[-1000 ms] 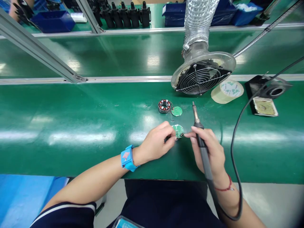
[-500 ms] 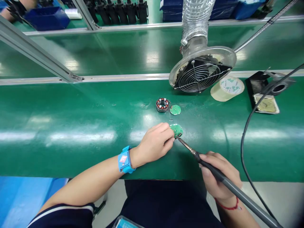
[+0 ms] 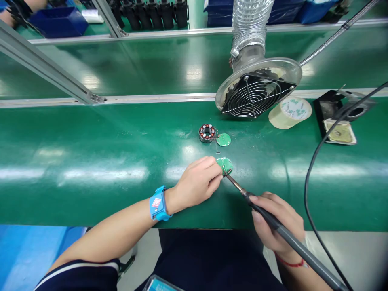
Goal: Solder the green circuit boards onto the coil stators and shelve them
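My left hand [image 3: 198,180] is closed at the left edge of a round green circuit board [image 3: 225,164], fingertips pinched together and partly hidden from above. Small components show on the board's lower edge. My right hand [image 3: 277,224] grips a soldering iron [image 3: 291,238] like a pen, and its tip meets the board's lower edge beside the left fingertips. Just beyond lie a ring-shaped motor stator [image 3: 207,133] with copper-coloured windings and a second round green board [image 3: 223,140], close together on the green bench [image 3: 106,161].
A fume extractor hood [image 3: 257,91] hangs over the bench's far side. Beside it stand a roll of tape [image 3: 290,112] and a soldering iron stand [image 3: 341,115] with a sponge. The iron's black cord [image 3: 309,178] loops down at right. A co-worker's hand shows at top left.
My right hand and the soldering iron have shifted slightly left, with the tip staying at the board's lower edge. The cord has swung a little left. My left hand is nearly still.
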